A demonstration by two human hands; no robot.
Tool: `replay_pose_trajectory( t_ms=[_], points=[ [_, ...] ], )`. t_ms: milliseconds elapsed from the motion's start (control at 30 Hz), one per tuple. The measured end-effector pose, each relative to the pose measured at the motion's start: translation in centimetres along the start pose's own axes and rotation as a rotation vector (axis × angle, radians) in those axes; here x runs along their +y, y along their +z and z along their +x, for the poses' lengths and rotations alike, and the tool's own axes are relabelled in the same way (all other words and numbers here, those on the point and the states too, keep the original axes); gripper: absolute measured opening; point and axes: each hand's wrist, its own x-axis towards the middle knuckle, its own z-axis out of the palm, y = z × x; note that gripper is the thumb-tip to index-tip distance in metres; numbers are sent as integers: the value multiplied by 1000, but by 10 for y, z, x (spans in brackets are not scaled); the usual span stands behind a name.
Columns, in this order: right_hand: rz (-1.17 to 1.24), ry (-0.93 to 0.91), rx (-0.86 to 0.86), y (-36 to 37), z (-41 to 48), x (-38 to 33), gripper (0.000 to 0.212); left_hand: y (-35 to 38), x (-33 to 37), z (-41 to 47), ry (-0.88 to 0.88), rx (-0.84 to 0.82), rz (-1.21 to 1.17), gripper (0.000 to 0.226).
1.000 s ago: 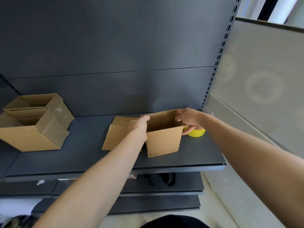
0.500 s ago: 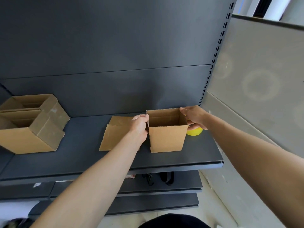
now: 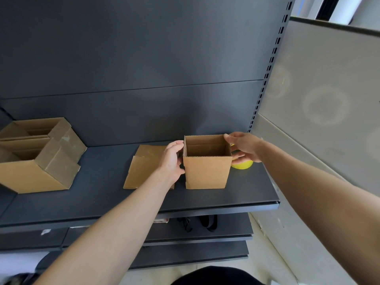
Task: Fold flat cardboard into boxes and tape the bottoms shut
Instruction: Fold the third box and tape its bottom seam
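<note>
One corrugated brown box (image 3: 207, 171) stands upright and square on the dark metal shelf (image 3: 102, 202), its top open and its fluted edge showing. The left hand (image 3: 171, 159) grips its left wall and the right hand (image 3: 245, 148) pinches its right top corner. Just left lies a flat cardboard pile (image 3: 144, 167); how many sheets it holds I cannot tell. One round yellow roll (image 3: 242, 164) sits behind the right hand. Two folded boxes (image 3: 30, 175) rest at the far left, flaps open.
</note>
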Motion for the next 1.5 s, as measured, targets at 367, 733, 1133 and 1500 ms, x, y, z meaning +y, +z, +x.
replay_pose_trajectory(
  t_ms=[367,733,1133,1500],
  points=[
    [-56,18,0,1,-2,0,34,2,4,0,-38,12,153,13],
    [-74,16,69,13,3,1,53,20,-6,-2,150,86,459,18],
    [46,99,-129,-7,2,10,36,7,-9,4,-63,-172,481,36],
    [-20,157,-78,-3,18,19,57,-4,-9,11,-137,-423,458,93]
  ],
)
